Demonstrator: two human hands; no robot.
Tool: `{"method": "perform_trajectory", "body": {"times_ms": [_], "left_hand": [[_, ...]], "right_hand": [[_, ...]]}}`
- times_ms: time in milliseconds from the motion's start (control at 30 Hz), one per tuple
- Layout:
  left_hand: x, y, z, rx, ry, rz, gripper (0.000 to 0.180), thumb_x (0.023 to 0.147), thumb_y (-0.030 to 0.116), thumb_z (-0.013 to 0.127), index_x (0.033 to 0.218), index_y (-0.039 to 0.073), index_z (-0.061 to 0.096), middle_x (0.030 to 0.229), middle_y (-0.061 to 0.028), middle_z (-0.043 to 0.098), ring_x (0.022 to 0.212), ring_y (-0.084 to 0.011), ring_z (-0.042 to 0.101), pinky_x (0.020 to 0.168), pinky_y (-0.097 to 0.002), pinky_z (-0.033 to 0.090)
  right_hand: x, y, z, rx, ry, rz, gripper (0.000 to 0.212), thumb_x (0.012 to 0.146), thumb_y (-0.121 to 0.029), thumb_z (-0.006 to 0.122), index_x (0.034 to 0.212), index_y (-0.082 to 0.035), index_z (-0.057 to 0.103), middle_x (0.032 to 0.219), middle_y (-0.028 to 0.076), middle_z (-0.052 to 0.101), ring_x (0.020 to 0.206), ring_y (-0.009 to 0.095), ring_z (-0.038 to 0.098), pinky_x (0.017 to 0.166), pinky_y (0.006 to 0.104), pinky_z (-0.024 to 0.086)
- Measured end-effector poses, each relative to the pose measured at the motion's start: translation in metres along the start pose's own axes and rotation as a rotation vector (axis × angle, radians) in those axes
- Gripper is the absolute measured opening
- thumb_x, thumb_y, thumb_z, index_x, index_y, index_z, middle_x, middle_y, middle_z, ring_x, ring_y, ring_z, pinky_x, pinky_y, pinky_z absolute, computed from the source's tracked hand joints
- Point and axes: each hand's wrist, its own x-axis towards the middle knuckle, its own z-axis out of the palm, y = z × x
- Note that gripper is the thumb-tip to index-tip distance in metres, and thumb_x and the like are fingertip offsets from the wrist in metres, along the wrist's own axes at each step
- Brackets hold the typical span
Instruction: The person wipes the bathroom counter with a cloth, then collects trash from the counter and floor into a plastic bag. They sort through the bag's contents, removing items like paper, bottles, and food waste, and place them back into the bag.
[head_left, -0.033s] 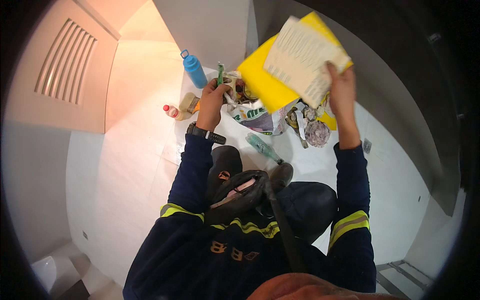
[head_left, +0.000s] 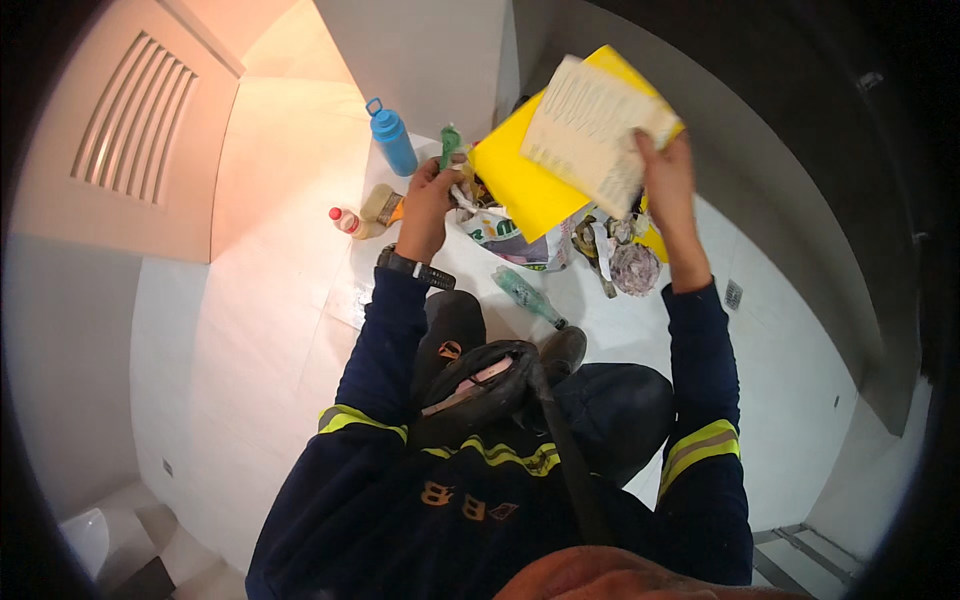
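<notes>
My right hand (head_left: 668, 190) grips a yellow sheet (head_left: 525, 200) with a cream printed paper (head_left: 590, 130) lying over it. Both are held up above a white plastic bag (head_left: 497, 230) with coloured print, hiding much of its mouth. At the bag's left edge, the fingers of my left hand (head_left: 428, 205) are closed on its whitish plastic. A green, clear-looking plastic piece (head_left: 450, 142) sticks up just beyond those fingers; whether they also hold it I cannot tell. In front of the bag a green plastic bottle (head_left: 525, 295) lies on its side.
Left of the bag stand a blue water bottle (head_left: 392, 140), a small red-capped bottle (head_left: 347, 222) and a wide brush (head_left: 382, 206). Crumpled litter (head_left: 635, 268) lies to the right. A wall corner (head_left: 430, 60) rises behind, and a louvred door (head_left: 140, 120) is at far left.
My right hand has brought the yellow sheet and printed paper slightly down and left, over the bag. More of the green plastic piece shows above my left hand, which stays at the bag's edge.
</notes>
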Motion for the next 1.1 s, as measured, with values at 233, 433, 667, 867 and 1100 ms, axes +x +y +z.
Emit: {"method": "perform_trajectory", "body": {"times_ms": [233,433,667,867,1100], "left_hand": [[-0.026,-0.001,0.016,-0.154,-0.089,0.100,0.025,0.096,0.012,0.059,0.119,0.002,0.060,0.083,-0.0007,0.062,0.072,-0.0106,0.058,0.069,-0.0253,0.045],[-0.036,0.012,0.009,0.229,-0.199,0.087,0.038,0.094,0.013,0.062,0.129,0.000,0.058,0.097,-0.0111,0.071,0.082,-0.0195,0.065,0.078,-0.0320,0.050],[-0.039,0.103,0.043,1.048,0.082,0.724,0.071,0.086,0.033,0.077,0.140,-0.005,0.050,0.122,-0.0261,0.062,0.109,-0.0378,0.064,0.089,-0.0433,0.053],[-0.035,0.117,0.087,0.326,-0.113,0.486,0.076,0.094,0.036,0.072,0.152,-0.001,0.040,0.148,-0.0216,0.050,0.128,-0.0273,0.057,0.099,-0.0371,0.051],[-0.013,0.092,0.090,0.442,-0.285,0.535,0.069,0.092,0.028,0.072,0.148,0.000,0.044,0.145,-0.0212,0.053,0.130,-0.0306,0.057,0.104,-0.0358,0.049]], "right_hand": [[0.014,-0.042,0.021,-0.706,-0.212,-0.063,0.068,0.091,-0.020,0.065,0.150,0.004,0.041,0.122,0.030,0.067,0.111,0.041,0.068,0.098,0.0451,0.054],[0.016,-0.096,-0.057,-0.277,0.201,-0.115,0.049,0.096,-0.022,0.064,0.137,0.001,0.052,0.122,0.024,0.069,0.108,0.032,0.070,0.092,0.0408,0.055],[-0.014,-0.104,-0.041,0.263,0.290,-0.170,0.041,0.100,-0.020,0.062,0.135,0.000,0.052,0.124,0.015,0.066,0.112,0.021,0.066,0.096,0.0341,0.051],[-0.028,-0.112,-0.025,0.996,-0.048,0.062,0.049,0.102,-0.023,0.059,0.141,0.003,0.047,0.135,0.019,0.061,0.118,0.026,0.065,0.100,0.0378,0.054],[-0.022,-0.065,-0.009,1.158,-0.333,0.301,0.052,0.103,-0.034,0.060,0.137,0.004,0.051,0.128,0.017,0.067,0.106,0.022,0.072,0.090,0.0349,0.061]]}}
